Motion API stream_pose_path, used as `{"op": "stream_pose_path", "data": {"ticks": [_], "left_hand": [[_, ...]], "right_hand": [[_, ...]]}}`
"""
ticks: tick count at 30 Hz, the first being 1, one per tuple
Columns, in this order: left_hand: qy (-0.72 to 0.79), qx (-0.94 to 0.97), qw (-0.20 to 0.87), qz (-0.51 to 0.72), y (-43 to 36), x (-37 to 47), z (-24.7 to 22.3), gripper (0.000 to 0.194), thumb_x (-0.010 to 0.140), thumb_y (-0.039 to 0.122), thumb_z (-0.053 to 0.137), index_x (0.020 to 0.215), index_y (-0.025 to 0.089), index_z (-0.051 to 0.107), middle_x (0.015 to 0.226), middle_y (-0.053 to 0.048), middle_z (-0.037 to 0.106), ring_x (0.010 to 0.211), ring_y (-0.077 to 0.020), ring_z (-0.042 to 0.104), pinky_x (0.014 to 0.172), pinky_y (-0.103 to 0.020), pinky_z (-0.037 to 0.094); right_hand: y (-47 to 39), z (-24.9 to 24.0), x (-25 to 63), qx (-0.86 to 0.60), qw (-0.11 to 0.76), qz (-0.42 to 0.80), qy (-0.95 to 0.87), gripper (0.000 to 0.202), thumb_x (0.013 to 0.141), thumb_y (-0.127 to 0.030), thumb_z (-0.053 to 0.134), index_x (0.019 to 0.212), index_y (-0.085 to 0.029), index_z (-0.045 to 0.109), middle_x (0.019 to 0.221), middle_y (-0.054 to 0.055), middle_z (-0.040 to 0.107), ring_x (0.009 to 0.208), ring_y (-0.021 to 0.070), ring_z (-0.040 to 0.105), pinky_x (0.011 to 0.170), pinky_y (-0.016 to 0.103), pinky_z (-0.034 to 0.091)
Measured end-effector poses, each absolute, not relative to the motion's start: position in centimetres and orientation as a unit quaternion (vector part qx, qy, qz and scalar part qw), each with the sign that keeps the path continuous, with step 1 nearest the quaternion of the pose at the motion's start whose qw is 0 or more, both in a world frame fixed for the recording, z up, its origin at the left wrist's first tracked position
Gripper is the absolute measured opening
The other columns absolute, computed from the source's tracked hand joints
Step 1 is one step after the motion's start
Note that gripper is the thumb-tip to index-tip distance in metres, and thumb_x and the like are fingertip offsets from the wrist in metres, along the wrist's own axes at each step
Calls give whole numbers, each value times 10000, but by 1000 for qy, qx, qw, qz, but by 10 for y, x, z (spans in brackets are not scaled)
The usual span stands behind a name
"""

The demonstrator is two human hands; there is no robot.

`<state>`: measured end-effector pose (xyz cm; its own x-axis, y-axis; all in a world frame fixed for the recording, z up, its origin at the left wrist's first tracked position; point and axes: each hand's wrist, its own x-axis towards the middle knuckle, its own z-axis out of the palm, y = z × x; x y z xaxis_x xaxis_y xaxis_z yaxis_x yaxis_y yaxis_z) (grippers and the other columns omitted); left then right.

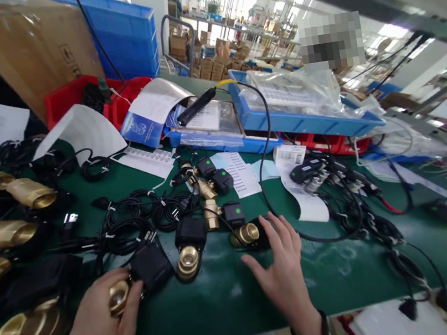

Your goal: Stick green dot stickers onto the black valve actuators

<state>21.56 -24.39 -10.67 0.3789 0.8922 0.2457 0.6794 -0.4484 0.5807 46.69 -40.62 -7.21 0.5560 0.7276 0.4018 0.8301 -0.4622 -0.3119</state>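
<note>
My left hand (102,325) is closed around the brass body of a motorized ball valve (119,296). Its black actuator box (151,265) juts out beyond my fingertips. My right hand (278,265) has its fingers spread beside another valve with a brass body (247,234); its dark box is partly hidden behind those fingers, and whether they touch it I cannot tell. Between my hands lies a valve with its round brass opening (189,259) facing me. Just behind it are several more brass valves (211,214) whose black boxes carry green dots (232,212).
Large brass valves (4,232) crowd the left side of the green table (228,312). Coiled black cables (126,221) lie mid-table. A black tool (196,107) hangs on a cable near blue trays (303,113). Other valves with cables (329,174) lie right. Red bins (79,102) stand behind.
</note>
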Motion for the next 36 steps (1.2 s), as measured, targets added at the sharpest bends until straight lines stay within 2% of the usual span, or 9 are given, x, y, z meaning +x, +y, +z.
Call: {"op": "stream_pose_path", "data": {"ticks": [3, 7, 11, 17, 23, 25, 28, 31, 36], "left_hand": [[459, 840, 159, 242, -244, 226, -97, 297, 850, 472, 440, 948, 196, 492, 910, -92, 581, 842, -264, 587, 803, -404, 472], [417, 859, 136, 266, -249, 225, -86, 434, 850, 450, 434, 1147, 133, 436, 1068, -168, 527, 999, -330, 521, 901, -486, 415], [341, 885, 103, 299, -250, 239, -68, 409, 850, 365, 475, 1206, 165, 444, 1178, -154, 508, 1102, -312, 480, 972, -478, 383], [247, 958, 73, 123, -244, 307, -48, 619, 786, 364, 602, 1352, 205, 409, 1407, -121, 413, 1259, -343, 387, 1029, -529, 355], [260, 960, 92, 49, -247, 329, -47, 610, 797, 369, 600, 1338, 140, 439, 1353, -176, 460, 1241, -367, 415, 955, -459, 452], [265, 957, 103, 64, -238, 323, -39, 521, 865, 406, 486, 1317, 149, 455, 1338, -167, 468, 1202, -327, 464, 926, -435, 474], [292, 951, 80, 65, -211, 314, -21, 354, 938, 284, 302, 1083, 141, 591, 1072, -131, 596, 963, -252, 581, 811, -395, 507], [305, 949, 46, 63, -180, 315, -12, 235, 902, 201, 369, 888, 124, 590, 893, -117, 584, 860, -267, 566, 750, -420, 496], [300, 951, 32, 70, -157, 333, -20, 145, 806, 72, 464, 889, 116, 574, 912, -127, 589, 829, -262, 580, 667, -383, 511]], "right_hand": [[-386, -70, 454, -848, 203, -103, -479, 527, 840, -390, 581, 1307, -206, 422, 1328, 155, 446, 1251, 381, 332, 999, 681, 189], [-380, -82, 457, -826, 243, -111, -497, 267, 888, -193, 475, 1147, -203, 538, 1132, 119, 557, 1079, 267, 504, 1017, 577, 296], [-392, -93, 478, -807, 271, -120, -511, 195, 888, -199, 484, 1069, -210, 556, 1097, 103, 569, 1042, 256, 523, 994, 552, 352], [-399, -92, 500, -783, 294, -123, -534, 213, 889, -238, 511, 1098, -210, 533, 1079, 109, 567, 1033, 264, 523, 919, 514, 444], [-395, -93, 503, -792, 236, -135, -547, 147, 899, -202, 481, 1009, -204, 577, 1126, 110, 545, 1062, 274, 504, 953, 551, 398], [-393, -94, 505, -790, 226, -138, -554, 135, 900, -214, 482, 991, -206, 581, 1110, 105, 558, 1040, 272, 517, 958, 563, 382], [-391, -95, 508, -785, 220, -140, -562, 134, 905, -241, 479, 980, -205, 584, 1100, 106, 572, 1027, 269, 535, 957, 554, 380], [-392, -102, 512, -779, 218, -167, -564, 156, 915, -267, 467, 992, -200, 585, 1099, 111, 588, 1032, 269, 549, 961, 543, 376], [-399, -113, 521, -741, 224, -209, -598, 271, 925, -398, 435, 1000, -217, 623, 1104, 116, 614, 986, 281, 597, 945, 524, 393]]}}
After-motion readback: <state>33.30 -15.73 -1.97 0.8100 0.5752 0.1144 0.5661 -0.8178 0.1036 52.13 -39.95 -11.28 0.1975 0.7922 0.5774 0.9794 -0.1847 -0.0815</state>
